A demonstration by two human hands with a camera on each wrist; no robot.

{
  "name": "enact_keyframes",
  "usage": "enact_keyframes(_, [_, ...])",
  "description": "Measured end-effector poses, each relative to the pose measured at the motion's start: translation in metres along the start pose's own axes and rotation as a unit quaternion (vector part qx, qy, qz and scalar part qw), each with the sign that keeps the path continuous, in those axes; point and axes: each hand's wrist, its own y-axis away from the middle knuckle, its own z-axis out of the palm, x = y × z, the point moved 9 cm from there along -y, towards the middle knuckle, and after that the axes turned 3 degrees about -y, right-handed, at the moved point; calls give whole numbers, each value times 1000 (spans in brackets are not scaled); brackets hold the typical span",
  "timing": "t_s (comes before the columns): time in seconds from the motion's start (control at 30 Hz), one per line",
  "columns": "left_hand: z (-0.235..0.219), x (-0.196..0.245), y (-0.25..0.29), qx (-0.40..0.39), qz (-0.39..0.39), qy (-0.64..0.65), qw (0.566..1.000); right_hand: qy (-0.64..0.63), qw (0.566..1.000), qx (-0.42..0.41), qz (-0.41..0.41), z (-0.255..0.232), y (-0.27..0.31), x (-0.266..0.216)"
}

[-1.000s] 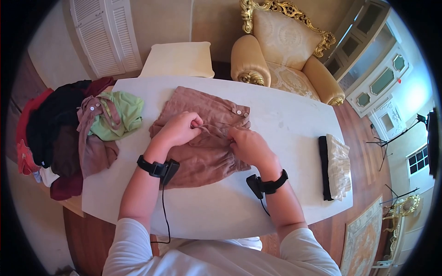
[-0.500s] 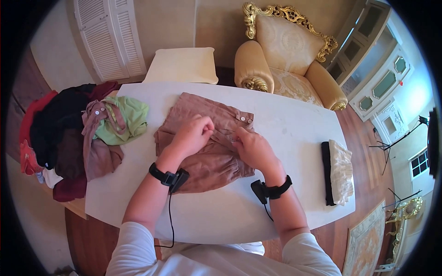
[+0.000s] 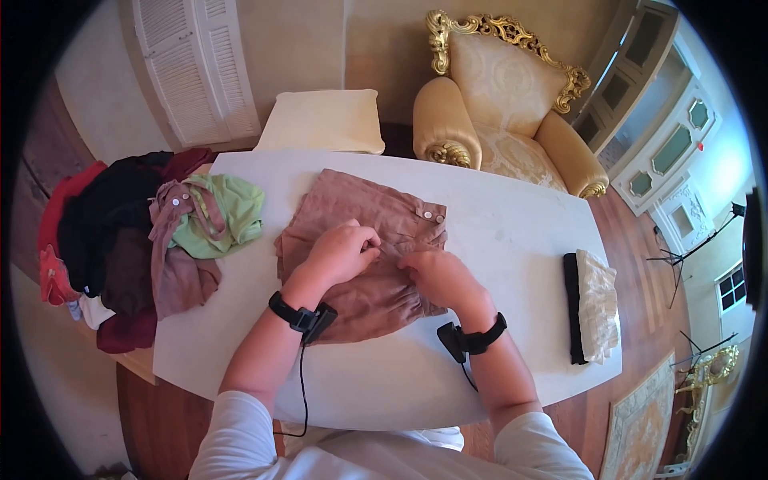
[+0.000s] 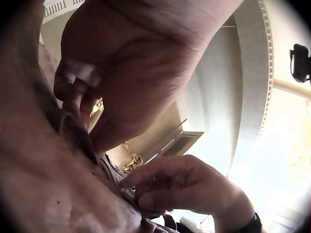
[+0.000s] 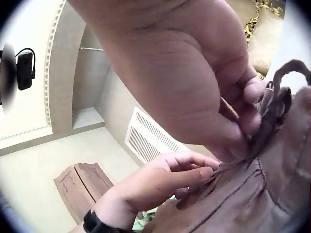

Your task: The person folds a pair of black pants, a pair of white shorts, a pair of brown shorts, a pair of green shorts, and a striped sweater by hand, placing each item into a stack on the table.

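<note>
A brown garment (image 3: 344, 196) with two pale buttons at its far right corner lies folded on the white table (image 3: 512, 240). Both hands work close together over its middle. My right hand (image 3: 446, 278) pinches a gathered part of the cloth; a looped fabric tie (image 5: 290, 68) sticks up beside its fingertips in the right wrist view. To the left, my left hand (image 3: 344, 254) has its fingers curled, and in the right wrist view its thumb and forefinger pinch a fold of the garment. The hands partly hide the tie.
A heap of clothes (image 3: 104, 232) fills the table's left end, a green garment (image 3: 240, 208) on its near side. Folded black and cream clothes (image 3: 598, 304) lie at the right edge. Beyond the table stand a stool (image 3: 324, 120) and a gold armchair (image 3: 496, 112).
A second ago a strip of tie stretched between the hands. My left hand rose off to the right, then lowered beside my right hand. The garment keeps its place on the table.
</note>
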Motion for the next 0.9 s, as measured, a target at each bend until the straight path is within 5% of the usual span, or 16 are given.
enact_keyframes(0.17, [-17, -18, -3, 23, -25, 23, 999, -5, 999, 21, -28, -14, 2, -10])
enact_keyframes(0.37, [-68, -54, 7, 43, -164, -103, 980, -12, 999, -35, 18, -9, 5, -12])
enact_keyframes(0.47, [-86, -66, 14, 39, -206, -176, 962, 13, 999, 11, -50, -18, 3, -12])
enact_keyframes(0.63, [-90, -98, 29, 3, -262, -258, 930, -50, 996, 62, -31, -43, 12, 0])
enact_keyframes(0.73, [-79, -118, 30, -84, -273, -232, 930, -51, 998, 46, 6, -66, 20, 0])
enact_keyframes(0.9, [-63, -119, 47, -46, -260, -129, 956, -48, 994, 95, -9, -77, 26, 17])
